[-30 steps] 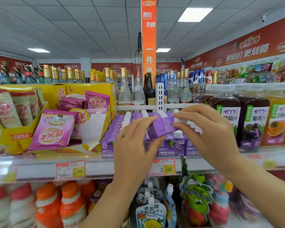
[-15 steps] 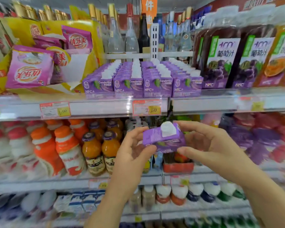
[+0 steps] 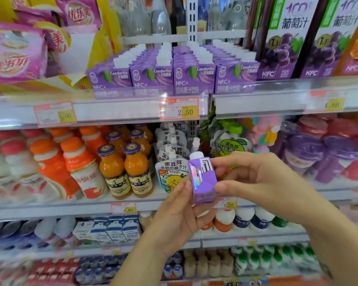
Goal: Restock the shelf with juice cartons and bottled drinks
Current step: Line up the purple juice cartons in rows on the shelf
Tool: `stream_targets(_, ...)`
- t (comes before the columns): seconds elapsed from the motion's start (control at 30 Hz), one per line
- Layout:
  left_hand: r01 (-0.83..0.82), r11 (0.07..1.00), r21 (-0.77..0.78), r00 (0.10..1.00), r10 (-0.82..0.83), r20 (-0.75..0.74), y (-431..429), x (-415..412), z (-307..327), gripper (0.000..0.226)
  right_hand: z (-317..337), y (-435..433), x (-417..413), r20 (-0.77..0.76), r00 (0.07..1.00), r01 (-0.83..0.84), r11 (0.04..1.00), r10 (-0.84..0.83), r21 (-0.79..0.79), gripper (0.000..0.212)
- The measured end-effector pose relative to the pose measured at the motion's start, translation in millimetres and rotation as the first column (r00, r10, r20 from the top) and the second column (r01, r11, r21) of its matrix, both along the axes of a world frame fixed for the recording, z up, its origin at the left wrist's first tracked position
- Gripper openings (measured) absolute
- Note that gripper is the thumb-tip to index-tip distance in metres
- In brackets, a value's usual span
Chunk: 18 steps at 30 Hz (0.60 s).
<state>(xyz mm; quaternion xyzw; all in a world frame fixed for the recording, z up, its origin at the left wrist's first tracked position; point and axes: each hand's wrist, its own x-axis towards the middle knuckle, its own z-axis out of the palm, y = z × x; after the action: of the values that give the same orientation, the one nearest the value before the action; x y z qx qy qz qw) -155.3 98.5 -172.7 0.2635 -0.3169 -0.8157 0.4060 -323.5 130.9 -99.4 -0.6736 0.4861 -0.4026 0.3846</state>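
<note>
A small purple juice carton (image 3: 203,180) with a white cap stands upright in front of the middle shelf, held between both my hands. My left hand (image 3: 180,215) cups its lower left side. My right hand (image 3: 254,180) pinches it from the right, thumb low and fingers at the top. Several rows of the same purple cartons (image 3: 172,73) fill the upper shelf (image 3: 120,110) above a 2.50 price tag. Tall dark grape juice bottles (image 3: 285,38) stand to their right.
Orange juice bottles (image 3: 124,168) and white-and-orange drink bottles (image 3: 50,164) fill the middle shelf on the left, spouted pouches (image 3: 172,170) stand behind the carton. Pink snack bags (image 3: 15,52) lie on the upper left. Lower shelves hold small milk cartons (image 3: 110,230) and bottles.
Both hands lifted one carton off the upper shelf rows, brought it down in front of the middle shelf and turned it upright. The view tilted down.
</note>
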Motion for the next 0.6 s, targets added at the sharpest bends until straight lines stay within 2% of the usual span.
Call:
stream_targets(0.13, 0.107, 0.993, 0.042, 0.994, -0.108, 0.029, 1, 2, 0, 0.038, 0, 0, 0, 0.015, 1.000, 0.020, 1.000, -0.020, 0.010, 0.045)
stream_targets(0.23, 0.146, 0.986, 0.078, 0.987, -0.150, 0.051, 1, 2, 4, 0.038, -3, -2, -2, 0.044, 0.999, 0.025, 1.000, -0.025, 0.004, 0.055)
stream_targets(0.4, 0.167, 0.975, 0.146, 0.979, -0.182, 0.093, -1, 1, 12, 0.041, -3, -3, -4, 0.013, 0.997, -0.077, 0.997, 0.077, 0.030, 0.054)
stream_targets(0.47, 0.139, 0.982, 0.127, 0.981, -0.154, 0.117, 0, 1, 16, 0.042, -3, -5, -3, 0.082, 0.996, -0.039, 0.999, 0.036, 0.037, 0.047)
stream_targets(0.6, 0.062, 0.998, 0.024, 0.984, -0.065, 0.167, 0, 3, 25, 0.048, -12, -11, 0, 0.224, 0.966, 0.098, 0.986, -0.128, 0.137, 0.048)
